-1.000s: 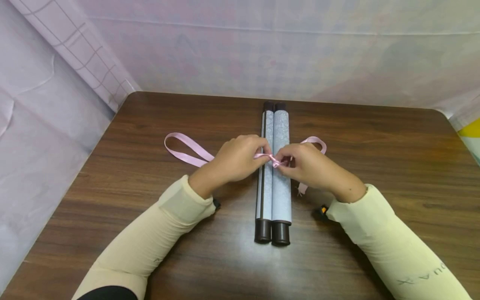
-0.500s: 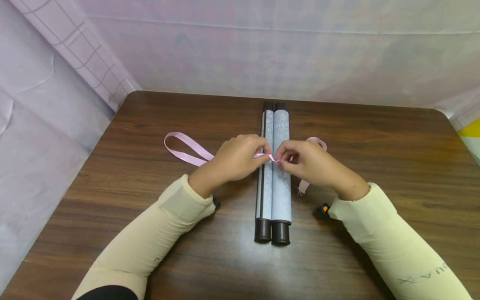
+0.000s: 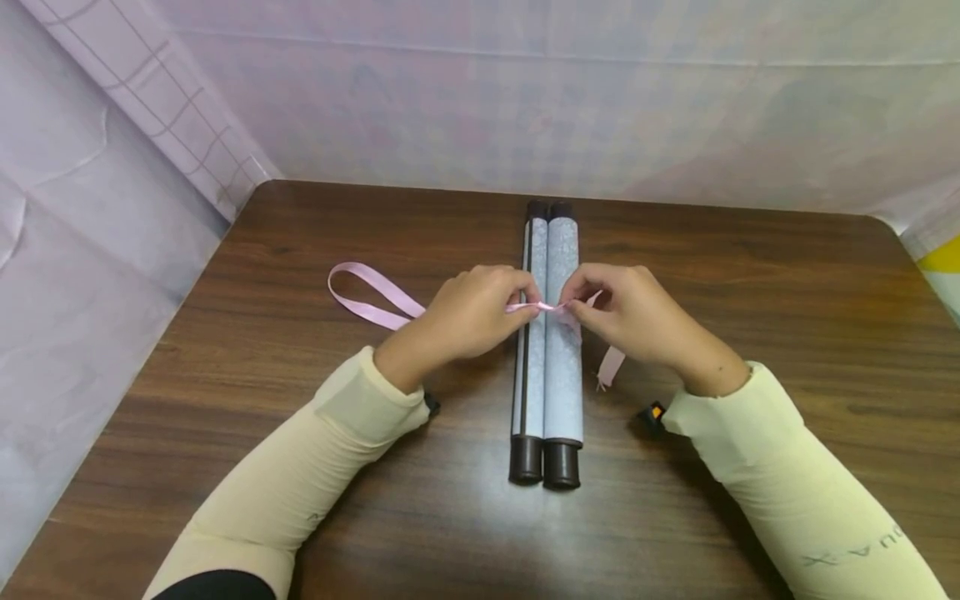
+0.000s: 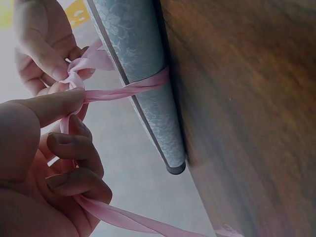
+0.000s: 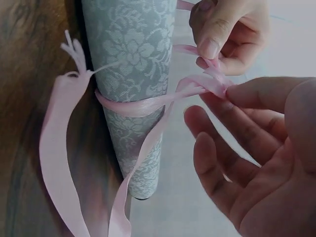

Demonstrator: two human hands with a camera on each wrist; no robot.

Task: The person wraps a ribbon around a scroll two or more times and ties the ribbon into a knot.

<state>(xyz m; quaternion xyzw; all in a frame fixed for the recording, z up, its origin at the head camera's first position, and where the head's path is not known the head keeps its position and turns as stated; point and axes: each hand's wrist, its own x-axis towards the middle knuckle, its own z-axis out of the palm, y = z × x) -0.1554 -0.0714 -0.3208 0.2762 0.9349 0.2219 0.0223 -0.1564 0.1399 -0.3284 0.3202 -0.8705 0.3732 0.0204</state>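
Two pale blue-grey scroll rollers (image 3: 563,383) with a floral weave and dark end caps lie side by side on the table. A pink ribbon (image 5: 143,106) wraps round them, its two parts crossing above. My left hand (image 3: 480,312) pinches the ribbon near the crossing; in the left wrist view its other fingers curl over a trailing length. My right hand (image 3: 637,321) pinches the ribbon just right of the crossing between thumb and forefinger, its other fingers loosely bent in the right wrist view.
A ribbon loop (image 3: 367,312) lies on the brown wooden table (image 3: 225,400) at left. A frayed ribbon end (image 3: 609,368) rests right of the rollers. A patterned cloth (image 3: 540,108) hangs behind the table's far edge.
My right hand has moved slightly up and to the right, and the crossing of the ribbon has drawn out thinner between the hands. The left hand stays nearly in place.
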